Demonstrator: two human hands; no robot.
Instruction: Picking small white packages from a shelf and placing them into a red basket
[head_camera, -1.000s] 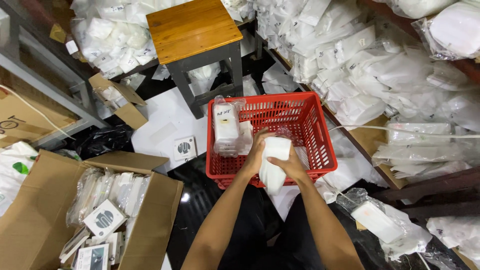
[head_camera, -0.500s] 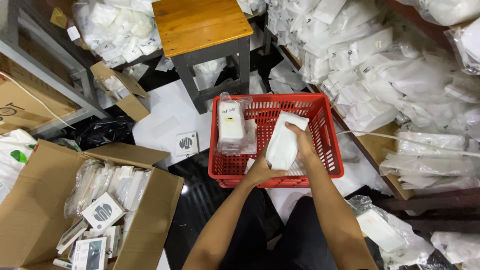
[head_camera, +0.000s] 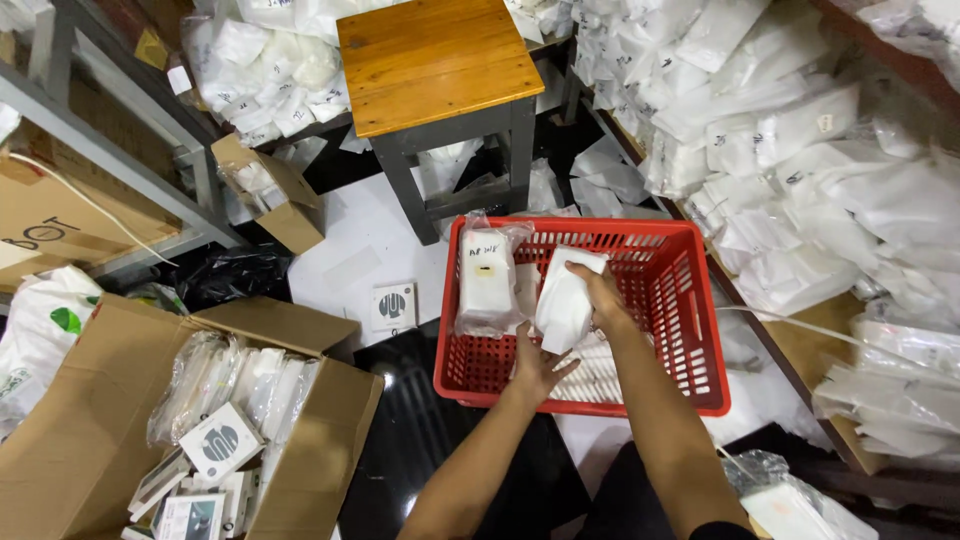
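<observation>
Gripping a white packet (head_camera: 563, 305) by its top edge, right hand (head_camera: 600, 295) closed on it inside the red basket (head_camera: 690, 330) | left hand (head_camera: 538, 368) fingers spread, empty, under the packet's lower end | packet looks light, soft, slick; best pinched at an edge | bagged white stack (head_camera: 487, 280) stands alongside | wooden stool (head_camera: 440, 60) beyond.

It looks like a packing stockroom. White bagged goods (head_camera: 800, 170) heap everywhere (shelves and floor alike), beside an open cardboard box (head_camera: 90, 430) of cartons.
</observation>
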